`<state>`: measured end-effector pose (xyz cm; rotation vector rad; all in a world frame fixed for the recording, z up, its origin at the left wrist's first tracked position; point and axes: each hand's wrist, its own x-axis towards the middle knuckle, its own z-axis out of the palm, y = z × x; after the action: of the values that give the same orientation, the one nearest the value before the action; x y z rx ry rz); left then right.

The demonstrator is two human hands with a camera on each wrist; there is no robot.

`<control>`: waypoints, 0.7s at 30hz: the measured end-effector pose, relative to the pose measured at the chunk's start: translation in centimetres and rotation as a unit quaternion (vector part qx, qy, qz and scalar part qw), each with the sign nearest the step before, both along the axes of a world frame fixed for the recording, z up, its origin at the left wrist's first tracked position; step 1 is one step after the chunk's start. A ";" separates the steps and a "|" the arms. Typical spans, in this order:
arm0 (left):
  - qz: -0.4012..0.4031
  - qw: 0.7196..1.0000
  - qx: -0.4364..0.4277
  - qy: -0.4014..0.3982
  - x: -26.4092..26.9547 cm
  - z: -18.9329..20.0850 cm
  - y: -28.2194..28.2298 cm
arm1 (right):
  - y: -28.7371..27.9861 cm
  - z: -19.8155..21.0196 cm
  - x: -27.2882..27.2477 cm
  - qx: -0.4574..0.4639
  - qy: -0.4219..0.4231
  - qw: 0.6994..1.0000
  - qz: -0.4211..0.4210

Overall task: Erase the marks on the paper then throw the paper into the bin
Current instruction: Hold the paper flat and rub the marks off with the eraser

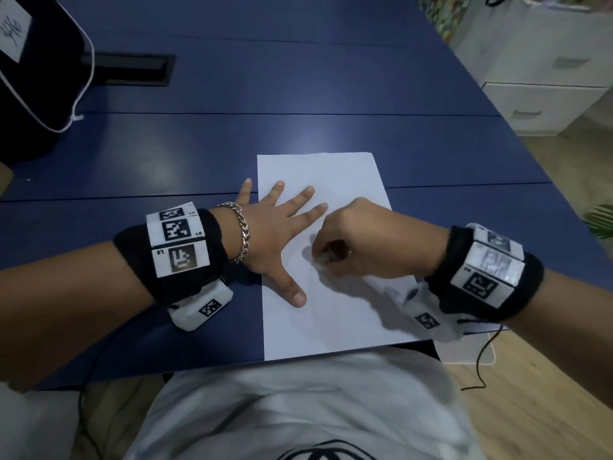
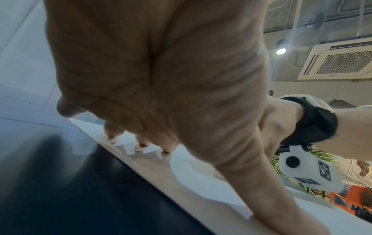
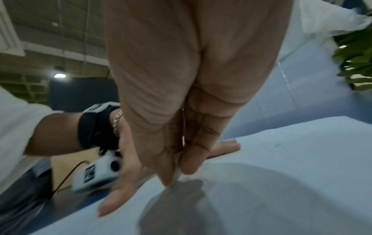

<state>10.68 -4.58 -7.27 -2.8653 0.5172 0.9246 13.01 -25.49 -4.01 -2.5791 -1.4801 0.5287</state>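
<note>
A white sheet of paper (image 1: 335,313) lies on the blue table (image 1: 166,154) near its front edge. My left hand (image 1: 275,227) lies flat on the sheet's left side with fingers spread, pressing it down; the little finger rests on the table. My right hand (image 1: 351,247) pinches a small white eraser (image 1: 323,258) between thumb and fingers and presses its tip onto the middle of the paper. In the right wrist view the eraser (image 3: 178,172) touches the paper (image 3: 281,182) just beside the left hand (image 3: 124,174). Any marks are too faint to make out. No bin is in view.
A black bag (image 1: 33,78) with a white cord sits at the table's far left, beside a dark cable slot (image 1: 129,69). White drawers (image 1: 547,88) stand off the table's right side. A green plant (image 1: 600,220) is at the right edge.
</note>
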 end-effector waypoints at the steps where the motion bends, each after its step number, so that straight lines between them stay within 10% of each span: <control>1: -0.001 1.000 -0.001 0.000 0.0 0.0 0.0 | -0.6 0.2 0.8 0.011 -0.006 0.999 -0.030; 6: -0.020 1.000 -0.013 -0.001 0.2 0.1 0.9 | -4.9 0.4 3.9 0.052 -0.023 0.982 -0.179; 21: -0.027 0.998 -0.056 0.008 0.4 0.3 0.1 | -2.9 0.2 3.4 0.071 0.041 0.990 -0.115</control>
<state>11.03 -4.47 -6.97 -2.9273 0.6651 0.9396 16.46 -28.39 -3.80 -2.5363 -1.1316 0.4751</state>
